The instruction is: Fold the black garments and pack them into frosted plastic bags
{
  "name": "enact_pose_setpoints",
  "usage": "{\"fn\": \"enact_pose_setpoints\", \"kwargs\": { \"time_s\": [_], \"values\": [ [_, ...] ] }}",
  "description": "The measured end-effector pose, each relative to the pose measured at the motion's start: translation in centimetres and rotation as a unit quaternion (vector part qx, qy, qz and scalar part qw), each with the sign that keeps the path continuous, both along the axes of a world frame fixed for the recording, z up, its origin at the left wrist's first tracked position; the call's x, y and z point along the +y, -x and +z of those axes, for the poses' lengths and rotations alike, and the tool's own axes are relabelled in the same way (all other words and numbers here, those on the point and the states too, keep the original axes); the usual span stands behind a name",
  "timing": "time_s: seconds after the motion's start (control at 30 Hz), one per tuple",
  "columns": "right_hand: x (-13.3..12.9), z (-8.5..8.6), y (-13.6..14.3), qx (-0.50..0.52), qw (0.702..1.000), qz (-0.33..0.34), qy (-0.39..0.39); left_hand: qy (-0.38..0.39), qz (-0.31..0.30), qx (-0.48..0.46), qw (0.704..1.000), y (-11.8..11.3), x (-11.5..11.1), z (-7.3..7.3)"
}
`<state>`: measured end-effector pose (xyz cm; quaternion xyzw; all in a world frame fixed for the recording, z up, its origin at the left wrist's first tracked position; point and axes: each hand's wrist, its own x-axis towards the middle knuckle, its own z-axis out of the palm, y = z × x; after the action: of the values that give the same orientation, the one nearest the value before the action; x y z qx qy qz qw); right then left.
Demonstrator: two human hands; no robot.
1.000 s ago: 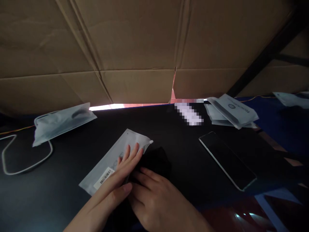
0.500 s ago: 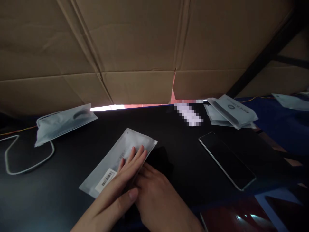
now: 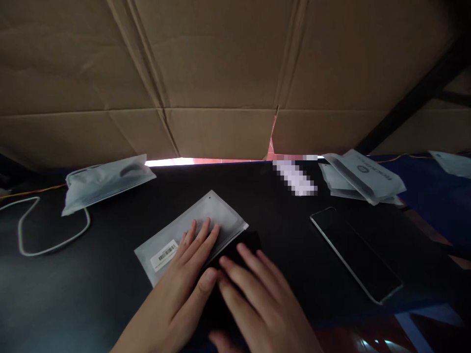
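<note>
A frosted plastic pouch (image 3: pixel 228 215) with a barcode label (image 3: pixel 164 255) lies slanted on the black table. My left hand (image 3: pixel 189 277) rests flat on it, fingers spread over its middle and thumb beyond its lower edge. Just right of it, my right hand (image 3: pixel 257 289) has its fingers stretched out over a dark area beside the pouch; a black item (image 3: pixel 252 240) there is too dark to make out. Neither hand grips anything that shows.
A filled pouch (image 3: pixel 106 181) and a white cable (image 3: pixel 53 252) lie left. A phone (image 3: pixel 356 255) lies right, with stacked pouches (image 3: pixel 368 176) behind it. Cardboard (image 3: pixel 221 73) stands along the table's back edge. Something glossy red (image 3: pixel 364 340) is at the lower right.
My right hand has come out from beside my left hand, its fingers now stretched forward. My left hand lies flatter on the pouch, which has turned slightly. The whole view has shifted a little.
</note>
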<state>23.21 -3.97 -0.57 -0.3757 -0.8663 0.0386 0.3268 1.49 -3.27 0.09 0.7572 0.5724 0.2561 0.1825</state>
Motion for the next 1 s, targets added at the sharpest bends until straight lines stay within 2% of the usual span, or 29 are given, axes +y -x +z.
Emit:
{"fn": "enact_pose_setpoints", "kwargs": {
  "time_s": [0.07, 0.13, 0.37, 0.43, 0.5, 0.57, 0.63, 0.73, 0.8, 0.87, 0.93, 1.0],
  "values": [
    [-0.3, -0.8, -0.6, -0.016, 0.998, -0.056, 0.023, 0.018, 0.002, -0.005, 1.0, -0.1, -0.3, -0.1],
    [-0.4, -1.3, -0.6, -0.024, 0.995, -0.067, 0.062, 0.024, -0.004, -0.013, 1.0, -0.4, -0.6, 0.2],
    [0.8, -0.4, 1.6, 0.083, 0.985, 0.069, 0.136, 0.017, -0.049, -0.026, 0.998, -0.5, -2.0, 0.7],
    [1.2, -0.5, 2.1, 0.088, 0.986, 0.052, 0.134, 0.005, -0.08, -0.045, 0.996, -0.4, -2.1, 0.7],
    [1.6, -1.0, 2.5, 0.095, 0.99, 0.01, 0.109, 0.0, -0.132, -0.059, 0.989, -0.6, -2.0, 0.9],
    [1.7, -1.1, 2.6, 0.083, 0.991, -0.033, 0.1, -0.001, -0.151, -0.044, 0.988, -0.9, -1.9, 1.1],
    [1.8, -0.7, 2.3, 0.047, 0.99, -0.04, 0.126, -0.014, -0.127, 0.002, 0.992, -0.9, -1.7, 1.1],
    [1.7, 0.4, 0.7, -0.013, 0.986, 0.028, 0.161, -0.076, -0.083, 0.076, 0.991, 0.0, -1.1, 0.9],
    [1.6, 0.5, -0.6, -0.023, 0.989, 0.06, 0.136, -0.112, -0.067, 0.124, 0.984, 0.8, -0.8, 0.7],
    [1.5, 0.1, -1.5, 0.018, 0.996, 0.009, 0.081, -0.136, -0.068, 0.16, 0.975, 1.1, -0.7, 0.8],
    [1.4, -0.6, -2.0, 0.084, 0.99, -0.098, 0.047, -0.153, -0.081, 0.18, 0.968, 0.8, -0.7, 1.0],
    [1.7, -0.8, -2.0, 0.117, 0.978, -0.155, 0.082, -0.164, -0.092, 0.188, 0.964, 0.1, -0.8, 1.3]
  ]
}}
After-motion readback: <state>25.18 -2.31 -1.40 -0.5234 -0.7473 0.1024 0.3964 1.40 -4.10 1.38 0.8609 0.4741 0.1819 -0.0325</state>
